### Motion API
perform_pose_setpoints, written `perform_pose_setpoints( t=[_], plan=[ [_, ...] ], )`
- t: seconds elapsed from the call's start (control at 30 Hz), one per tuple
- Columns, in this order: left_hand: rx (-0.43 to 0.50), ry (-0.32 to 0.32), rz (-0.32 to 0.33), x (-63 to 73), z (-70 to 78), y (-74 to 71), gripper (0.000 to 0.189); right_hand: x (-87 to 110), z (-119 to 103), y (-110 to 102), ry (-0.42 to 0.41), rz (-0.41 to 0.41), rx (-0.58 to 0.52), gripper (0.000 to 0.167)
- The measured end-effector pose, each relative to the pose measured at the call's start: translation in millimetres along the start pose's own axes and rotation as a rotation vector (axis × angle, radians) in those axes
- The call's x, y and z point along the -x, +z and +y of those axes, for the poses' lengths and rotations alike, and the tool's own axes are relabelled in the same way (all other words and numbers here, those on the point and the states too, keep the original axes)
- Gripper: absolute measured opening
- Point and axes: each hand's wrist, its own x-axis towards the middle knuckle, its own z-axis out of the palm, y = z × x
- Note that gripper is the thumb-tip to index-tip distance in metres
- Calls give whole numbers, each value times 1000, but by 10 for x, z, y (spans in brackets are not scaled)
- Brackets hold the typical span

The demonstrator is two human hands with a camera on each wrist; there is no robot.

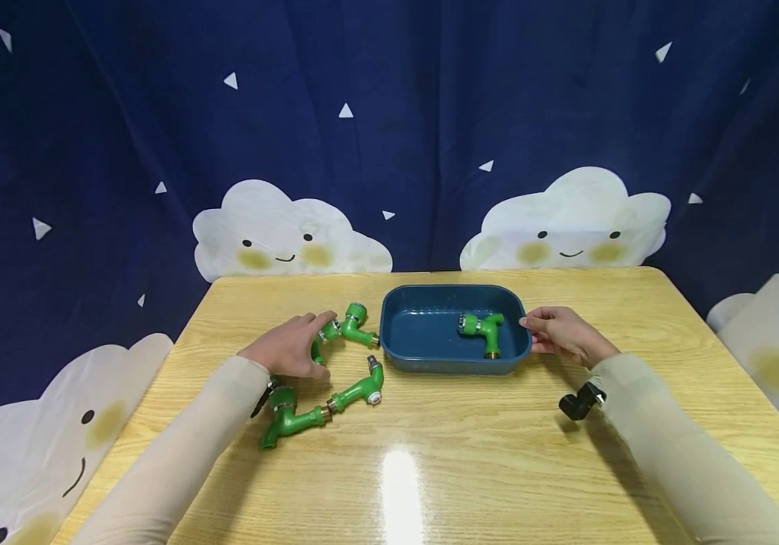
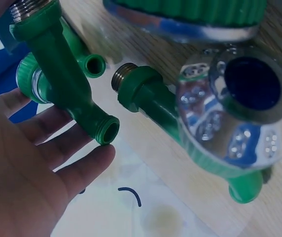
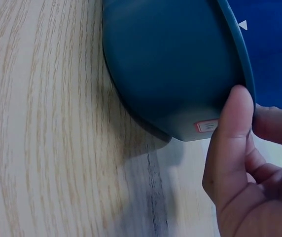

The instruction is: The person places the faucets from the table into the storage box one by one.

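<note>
My left hand (image 1: 294,348) reaches over a green tap (image 1: 329,331) at the table's left, fingers spread and fairly straight. In the left wrist view, the fingertips lie right against a green tap (image 2: 67,74) with a brass-coloured threaded end. My right hand (image 1: 562,333) pinches the right rim of a dark blue plastic tub (image 1: 430,365), thumb outside the wall in the right wrist view. One green tap (image 1: 487,331) with a ridged knob lies inside the tub. Another green tap (image 1: 356,327) lies by the tub's left end.
Nearer the front lie a slim green tap (image 1: 362,387) and a larger green tap (image 1: 288,418), their threaded ends close together. The wooden table (image 1: 484,454) ends at a dark blue curtain (image 1: 423,136) with white clouds. A black device (image 1: 581,401) is on the right wrist.
</note>
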Motion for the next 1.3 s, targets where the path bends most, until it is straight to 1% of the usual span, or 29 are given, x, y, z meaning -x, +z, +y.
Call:
perform_pose_setpoints(
  t=[0.13,0.33,0.47,0.7,0.87,1.1,1.3],
  plan=[
    [-6,4,12,8,15,8,107,5,16,-5,2,-6,14,37],
    [-25,5,49,19,60,-8,106,7,34,-9,2,-10,9,36],
    [-34,6,75,18,112,-54,106,6,35,-2,-4,-13,9,37],
    [-7,3,79,-36,181,-125,106,2,30,4,-2,-6,16,37],
    [-12,33,111,-67,210,-186,106,5,19,3,-5,-12,12,37],
    [4,46,114,-122,355,-251,107,-15,24,-5,5,-15,14,36],
    [-14,88,127,-139,478,-308,106,-32,13,1,9,-14,31,37]
  ],
)
